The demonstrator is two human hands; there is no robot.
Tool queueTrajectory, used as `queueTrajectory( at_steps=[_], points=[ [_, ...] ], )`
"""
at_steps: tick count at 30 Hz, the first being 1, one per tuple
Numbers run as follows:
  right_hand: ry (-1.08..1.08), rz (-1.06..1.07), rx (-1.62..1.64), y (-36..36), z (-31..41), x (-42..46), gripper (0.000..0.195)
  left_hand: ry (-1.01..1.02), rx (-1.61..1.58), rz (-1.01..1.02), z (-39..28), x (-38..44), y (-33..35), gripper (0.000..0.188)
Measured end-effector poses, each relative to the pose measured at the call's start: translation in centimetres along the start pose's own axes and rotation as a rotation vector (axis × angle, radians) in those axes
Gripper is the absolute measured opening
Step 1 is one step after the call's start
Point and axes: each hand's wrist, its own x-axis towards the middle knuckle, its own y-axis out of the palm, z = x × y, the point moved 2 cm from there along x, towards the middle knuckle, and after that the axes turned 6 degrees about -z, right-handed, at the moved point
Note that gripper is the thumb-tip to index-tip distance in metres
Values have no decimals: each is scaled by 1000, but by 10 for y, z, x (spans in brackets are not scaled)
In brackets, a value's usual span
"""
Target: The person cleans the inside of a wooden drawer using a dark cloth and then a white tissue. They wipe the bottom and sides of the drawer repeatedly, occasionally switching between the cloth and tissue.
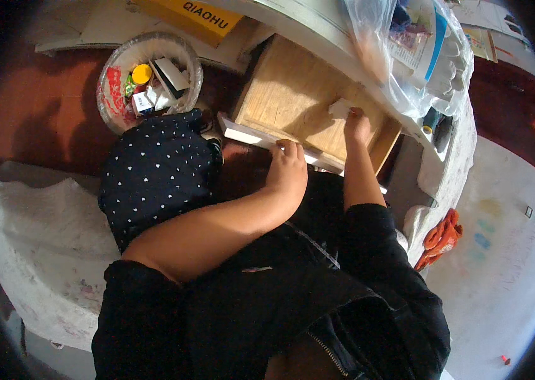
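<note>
A wooden drawer (296,90) stands pulled out in front of me, with sunlight across its bare bottom. My left hand (288,168) has its fingers hooked on the top edge of the white drawer front (248,135). Inside the drawer, towards its right side, my right hand (358,128) pinches a crumpled white tissue or cloth (340,108) against or just above the wooden bottom. Whether the tissue touches the wood cannot be told.
Left of the drawer stands a lined waste bin (106,90) holding boxes and wrappers. A dark fabric with white hearts (158,166) lies below it. A clear plastic bag (409,90) is on the white desktop at upper right. A yellow box (191,19) sits behind the bin.
</note>
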Motion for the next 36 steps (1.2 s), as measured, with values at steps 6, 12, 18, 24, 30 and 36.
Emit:
queueTrajectory(
  at_steps=[6,12,18,24,30,36],
  points=[
    [26,19,-240,13,40,-33,56,-34,-34,-19,3,0,8,31],
    [17,68,-324,32,32,-9,49,-14,-85,54,0,6,5,31],
    [-178,304,-2,22,67,-17,27,-29,-117,35,2,8,13,28],
    [-227,315,121,-1,13,16,35,-5,-115,18,1,7,11,28],
    [-91,299,-350,1,-71,36,36,10,-88,13,3,3,11,30],
    [-2,191,-201,26,-15,10,47,29,-30,4,3,5,5,31]
  ],
)
